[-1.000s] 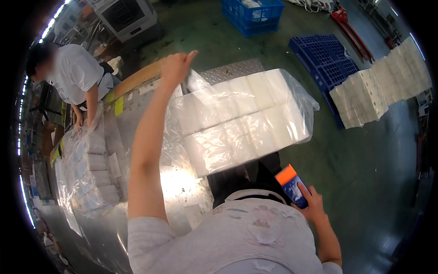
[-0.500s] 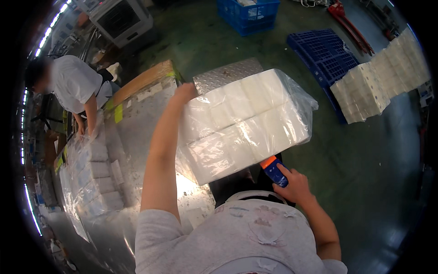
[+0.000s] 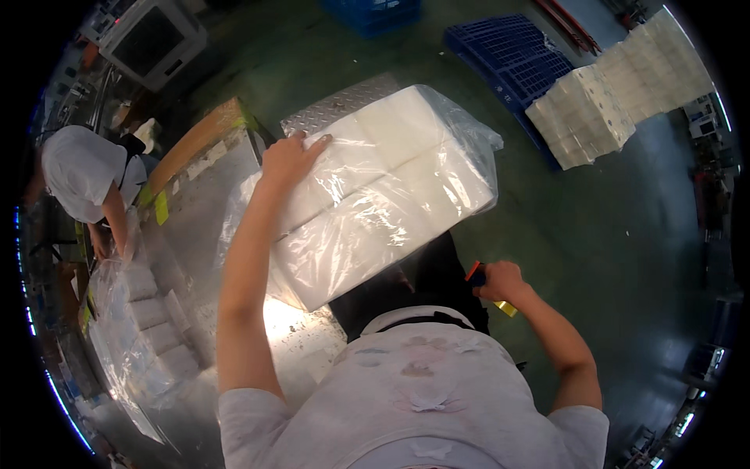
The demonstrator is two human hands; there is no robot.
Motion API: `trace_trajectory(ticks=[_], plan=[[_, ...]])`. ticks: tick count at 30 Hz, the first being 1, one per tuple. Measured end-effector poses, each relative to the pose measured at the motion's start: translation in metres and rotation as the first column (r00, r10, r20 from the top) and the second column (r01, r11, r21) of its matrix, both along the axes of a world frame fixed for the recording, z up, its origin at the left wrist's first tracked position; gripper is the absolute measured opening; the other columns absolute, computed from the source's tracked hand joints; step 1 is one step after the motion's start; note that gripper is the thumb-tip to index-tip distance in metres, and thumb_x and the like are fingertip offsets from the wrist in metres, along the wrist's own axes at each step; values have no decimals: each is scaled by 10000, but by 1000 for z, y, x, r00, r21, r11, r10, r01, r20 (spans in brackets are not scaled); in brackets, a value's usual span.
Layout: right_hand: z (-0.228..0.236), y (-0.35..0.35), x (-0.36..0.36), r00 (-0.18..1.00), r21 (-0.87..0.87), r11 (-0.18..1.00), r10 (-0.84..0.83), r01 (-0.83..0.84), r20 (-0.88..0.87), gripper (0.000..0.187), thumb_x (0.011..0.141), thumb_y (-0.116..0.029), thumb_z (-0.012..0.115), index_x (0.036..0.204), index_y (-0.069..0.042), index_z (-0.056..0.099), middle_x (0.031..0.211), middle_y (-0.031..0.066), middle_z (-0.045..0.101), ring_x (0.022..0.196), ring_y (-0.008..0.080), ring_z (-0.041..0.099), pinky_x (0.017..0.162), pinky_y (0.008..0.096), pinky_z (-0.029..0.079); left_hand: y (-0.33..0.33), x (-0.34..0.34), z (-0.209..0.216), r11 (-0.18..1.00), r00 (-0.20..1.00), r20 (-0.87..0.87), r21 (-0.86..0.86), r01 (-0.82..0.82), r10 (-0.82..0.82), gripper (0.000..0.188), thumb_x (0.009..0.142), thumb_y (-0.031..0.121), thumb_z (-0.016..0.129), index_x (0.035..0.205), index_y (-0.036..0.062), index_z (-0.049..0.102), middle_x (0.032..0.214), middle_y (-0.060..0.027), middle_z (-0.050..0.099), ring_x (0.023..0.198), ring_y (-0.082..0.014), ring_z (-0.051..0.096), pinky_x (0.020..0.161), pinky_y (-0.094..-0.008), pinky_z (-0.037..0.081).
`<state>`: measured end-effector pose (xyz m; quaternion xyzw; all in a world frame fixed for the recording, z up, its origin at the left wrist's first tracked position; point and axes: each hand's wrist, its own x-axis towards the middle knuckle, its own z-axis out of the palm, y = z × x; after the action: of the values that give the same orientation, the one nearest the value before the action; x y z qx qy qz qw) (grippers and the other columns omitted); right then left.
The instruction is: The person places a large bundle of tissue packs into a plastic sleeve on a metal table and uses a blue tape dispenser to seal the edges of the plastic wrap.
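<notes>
- Left hand (image 3: 287, 159): fingers spread, palm flat on the far left corner of the plastic-wrapped pack of white paper rolls (image 3: 383, 187).
- Pack lies tilted across the metal table (image 3: 205, 209), its near edge over the person's lap.
- Right hand (image 3: 500, 281): closed around an orange-tipped tool (image 3: 473, 273), just right of the pack.
- Blue pallet (image 3: 522, 64) well apart, bearing stacked white packs (image 3: 617, 94).

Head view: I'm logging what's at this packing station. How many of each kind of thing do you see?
Clear-bagged white paper pack under left hand: 1
Orange-and-blue tool in right hand: 1
Blue pallets: 1
White pack stacks on the pallet: 1
Total: 4
</notes>
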<state>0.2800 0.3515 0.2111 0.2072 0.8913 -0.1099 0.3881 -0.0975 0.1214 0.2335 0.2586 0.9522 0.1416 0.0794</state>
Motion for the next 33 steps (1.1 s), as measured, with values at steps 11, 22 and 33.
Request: trace_trajectory(ticks=[11, 22, 33], plan=[[-39, 78, -34, 674, -29, 892, -362, 451, -644, 671, 672, -403, 666, 1284, -173, 515, 898, 212, 635, 863, 375, 623, 752, 446, 504, -67, 72, 9, 903, 943, -261, 423, -78, 204, 417, 835, 255, 613, 1177, 29, 538, 1150, -184, 569, 1079, -340, 516, 954, -428, 344], [-59, 113, -167, 537, -128, 951, -266, 280, -801, 645, 733, -365, 641, 1328, -192, 460, 1092, 193, 604, 929, 401, 606, 781, 471, 486, 39, 217, 6, 889, 875, -196, 33, 457, -442, 649, 731, 70, 629, 1337, 60, 399, 1406, -196, 329, 1297, -353, 329, 1050, -453, 284], [37, 45, -213, 100, 125, 990, 118, 62, -988, 616, 650, -241, 695, 1247, -198, 549, 849, 106, 516, 729, 278, 593, 608, 381, 501, 17, 215, 6, 879, 947, -47, 361, 312, -317, 776, 686, 249, 764, 1338, 46, 395, 1402, -211, 343, 1297, -397, 313, 1054, -474, 269]])
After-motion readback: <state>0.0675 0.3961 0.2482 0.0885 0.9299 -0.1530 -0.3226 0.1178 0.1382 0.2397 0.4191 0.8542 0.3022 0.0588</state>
